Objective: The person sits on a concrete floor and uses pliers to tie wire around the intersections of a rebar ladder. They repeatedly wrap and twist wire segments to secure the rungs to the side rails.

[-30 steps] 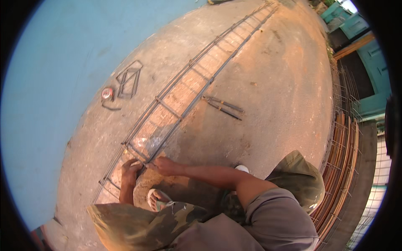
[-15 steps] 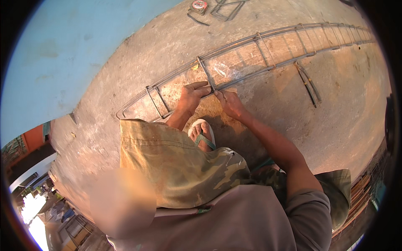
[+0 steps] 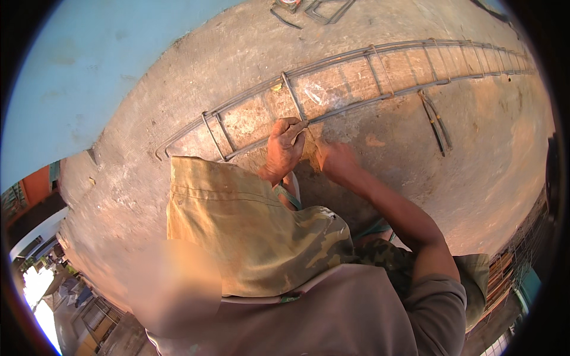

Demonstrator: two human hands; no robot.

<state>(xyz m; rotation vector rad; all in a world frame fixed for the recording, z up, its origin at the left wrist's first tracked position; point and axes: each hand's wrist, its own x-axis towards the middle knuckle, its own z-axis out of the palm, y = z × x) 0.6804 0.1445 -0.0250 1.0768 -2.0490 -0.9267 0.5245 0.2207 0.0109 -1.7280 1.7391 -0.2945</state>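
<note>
A long rebar cage (image 3: 341,111) of thin steel bars and rectangular stirrups lies on the concrete floor, running from lower left to upper right. At its near bar, where a stirrup (image 3: 293,97) meets it, my left hand (image 3: 282,151) is closed with thumb and fingertips pinching the joint. Just right of that joint and nearer me is my right hand (image 3: 339,164), apart from the bars. Its fingers look curled together but are blurred by motion; anything small between them cannot be made out.
Pliers-like cutters (image 3: 435,124) with dark handles lie on the floor right of the cage. Loose bent stirrups (image 3: 328,10) and a tape measure (image 3: 291,5) are at the far edge. A blue wall (image 3: 89,77) rises at left. My sandalled foot is beneath my left hand.
My right hand has moved off the joint, toward me and to the right. My left hand has turned and shifted slightly right, still at the joint. The view has shifted a little.
</note>
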